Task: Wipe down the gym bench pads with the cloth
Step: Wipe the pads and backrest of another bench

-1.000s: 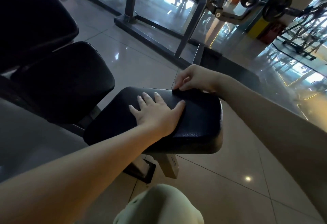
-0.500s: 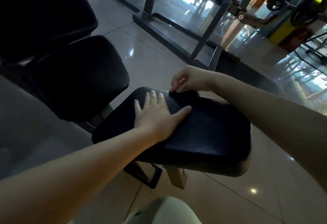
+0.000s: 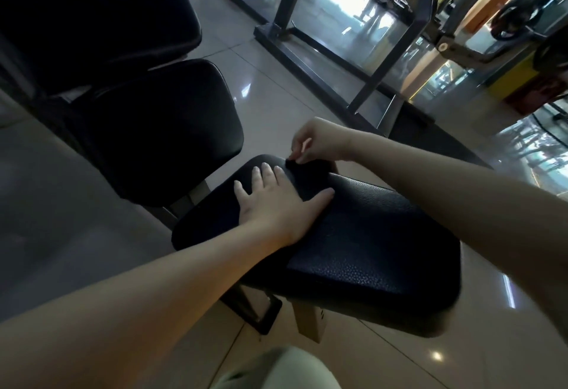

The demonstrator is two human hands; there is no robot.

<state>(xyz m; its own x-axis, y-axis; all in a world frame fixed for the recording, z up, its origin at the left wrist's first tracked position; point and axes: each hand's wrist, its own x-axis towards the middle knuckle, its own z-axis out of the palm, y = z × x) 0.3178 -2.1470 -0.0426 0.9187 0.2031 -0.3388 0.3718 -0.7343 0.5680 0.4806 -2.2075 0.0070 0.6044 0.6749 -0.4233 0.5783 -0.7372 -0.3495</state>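
Seen from the head camera, the near bench pad (image 3: 368,235) is black with a pebbled leather grain. The grain catches the light on the near right half and goes dark toward the far end. The left hand (image 3: 276,204) lies flat on the pad's far left part, fingers straight and spread, thumb out to the right. The right hand (image 3: 316,142) sits at the pad's far edge, its fingertips pinching a dark cloth (image 3: 309,175) that lies on the pad between the two hands. Cloth and pad are both black, so the cloth's outline is hard to trace. Glossy tiled floor (image 3: 276,96) lies open past the far edge. A second black pad (image 3: 159,130) stands just off the left end with a gap between. The support under the near pad is mostly hidden.
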